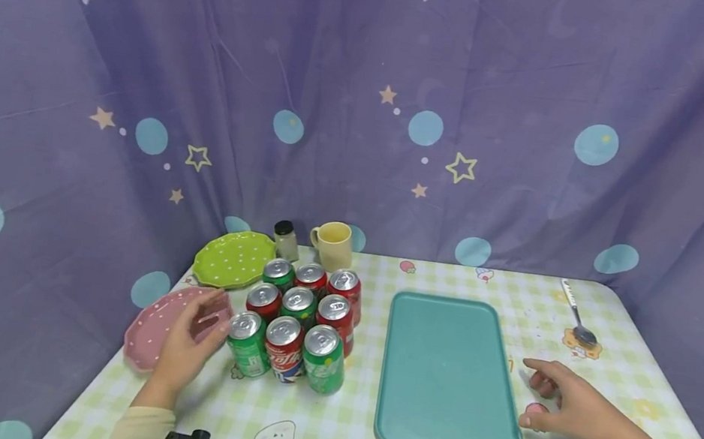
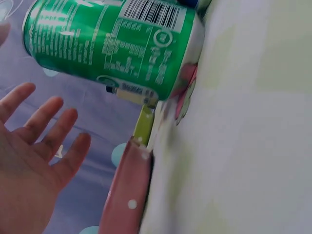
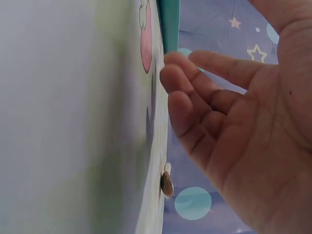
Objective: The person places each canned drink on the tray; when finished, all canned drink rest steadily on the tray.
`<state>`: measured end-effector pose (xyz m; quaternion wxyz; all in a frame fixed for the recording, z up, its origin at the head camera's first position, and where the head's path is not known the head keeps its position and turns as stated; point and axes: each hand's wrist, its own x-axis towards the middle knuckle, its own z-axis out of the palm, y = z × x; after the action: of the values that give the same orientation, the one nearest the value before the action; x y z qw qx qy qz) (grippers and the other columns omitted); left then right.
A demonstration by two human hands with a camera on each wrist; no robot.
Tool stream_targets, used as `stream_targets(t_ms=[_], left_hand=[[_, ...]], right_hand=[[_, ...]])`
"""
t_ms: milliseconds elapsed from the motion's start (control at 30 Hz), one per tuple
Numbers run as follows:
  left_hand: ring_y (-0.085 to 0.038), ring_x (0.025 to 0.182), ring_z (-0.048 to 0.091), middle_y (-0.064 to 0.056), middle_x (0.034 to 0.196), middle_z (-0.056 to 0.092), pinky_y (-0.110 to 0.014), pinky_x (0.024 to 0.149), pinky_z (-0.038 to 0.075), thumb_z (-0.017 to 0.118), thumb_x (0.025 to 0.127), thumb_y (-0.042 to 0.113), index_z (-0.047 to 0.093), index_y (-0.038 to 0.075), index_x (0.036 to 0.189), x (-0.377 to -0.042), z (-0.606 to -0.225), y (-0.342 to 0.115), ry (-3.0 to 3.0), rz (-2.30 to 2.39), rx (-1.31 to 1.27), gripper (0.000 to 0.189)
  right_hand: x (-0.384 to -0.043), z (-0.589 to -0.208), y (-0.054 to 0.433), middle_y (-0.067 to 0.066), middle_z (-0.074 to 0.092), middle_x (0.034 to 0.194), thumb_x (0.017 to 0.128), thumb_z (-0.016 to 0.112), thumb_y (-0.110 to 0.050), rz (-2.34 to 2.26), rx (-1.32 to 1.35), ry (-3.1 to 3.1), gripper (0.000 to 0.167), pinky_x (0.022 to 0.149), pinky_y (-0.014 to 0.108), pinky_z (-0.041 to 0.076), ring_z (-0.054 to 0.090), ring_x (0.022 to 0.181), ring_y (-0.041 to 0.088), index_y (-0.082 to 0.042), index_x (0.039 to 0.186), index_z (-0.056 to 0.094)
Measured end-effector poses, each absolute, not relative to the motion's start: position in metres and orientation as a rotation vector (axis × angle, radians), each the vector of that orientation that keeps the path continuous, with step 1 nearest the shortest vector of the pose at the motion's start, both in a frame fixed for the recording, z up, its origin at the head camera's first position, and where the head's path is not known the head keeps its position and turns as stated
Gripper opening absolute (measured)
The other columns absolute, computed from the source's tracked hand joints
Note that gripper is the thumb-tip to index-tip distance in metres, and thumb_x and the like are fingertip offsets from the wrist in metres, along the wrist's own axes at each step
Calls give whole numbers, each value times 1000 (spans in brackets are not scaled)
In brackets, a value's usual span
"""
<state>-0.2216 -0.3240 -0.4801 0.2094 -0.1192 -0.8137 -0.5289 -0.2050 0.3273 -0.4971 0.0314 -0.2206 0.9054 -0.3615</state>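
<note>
My left hand (image 1: 186,346) hovers over the near side of a pink dotted plate (image 1: 155,323), its fingers spread beside the front-left green can (image 1: 250,345). In the left wrist view that green can (image 2: 112,46) stands a little apart from the fingertips. Several red and green soda cans stand packed together in rows, among them a red cola can (image 1: 285,350) in the front middle. On the other side, my right hand (image 1: 576,409) is held just right of a teal tray (image 1: 453,383), fingers loosely bent, holding nothing. The tray lies flat with nothing on it.
Behind the cans are a yellow mug (image 1: 334,247) and a small jar with a black lid (image 1: 285,241). A green dotted plate (image 1: 235,260) lies at the back left. A spoon (image 1: 577,314) rests at the back right. A purple curtain (image 1: 356,99) hangs behind the table.
</note>
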Motion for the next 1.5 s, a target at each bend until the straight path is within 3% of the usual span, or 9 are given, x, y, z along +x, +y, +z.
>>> stream_targets(t_ms=[200,467,833,1067,1500], left_hand=[[-24,128,58,-24,143,57,-20,105,47,67,98,-7,50,-1,149,-220,-486,-316,-2242,-1571,-507,55],[-16,124,57,-17,145,56,-18,103,47,73,95,-3,49,5,151,-221,-492,-314,-2306,-1614,-471,62],[-15,123,58,-7,138,60,-25,101,47,89,84,11,51,16,149,-218,-493,-315,-2478,-1562,-369,75],[-22,116,63,-5,131,64,-26,99,51,94,79,14,53,15,143,-221,-495,-315,-2489,-1543,-351,77],[-18,106,68,-9,123,68,-27,89,57,95,77,10,61,11,136,-221,-498,-311,-2412,-1518,-327,68]], right_hand=[[-206,-501,326,7,59,98,81,92,-29,-1238,-723,2586,93,65,28,51,58,76,13,9,150,43],[-207,-507,328,10,58,89,81,92,-24,-1276,-775,2407,93,56,29,48,50,65,7,10,150,39],[-208,-508,330,16,56,83,81,92,-20,-1317,-823,2289,99,53,30,41,43,63,4,14,151,32],[-207,-506,330,14,56,86,78,94,-22,-1299,-815,2300,103,52,31,42,44,64,4,14,152,32],[-206,-505,330,16,56,88,79,93,-19,-1320,-802,2270,103,53,31,43,45,64,5,14,152,30]])
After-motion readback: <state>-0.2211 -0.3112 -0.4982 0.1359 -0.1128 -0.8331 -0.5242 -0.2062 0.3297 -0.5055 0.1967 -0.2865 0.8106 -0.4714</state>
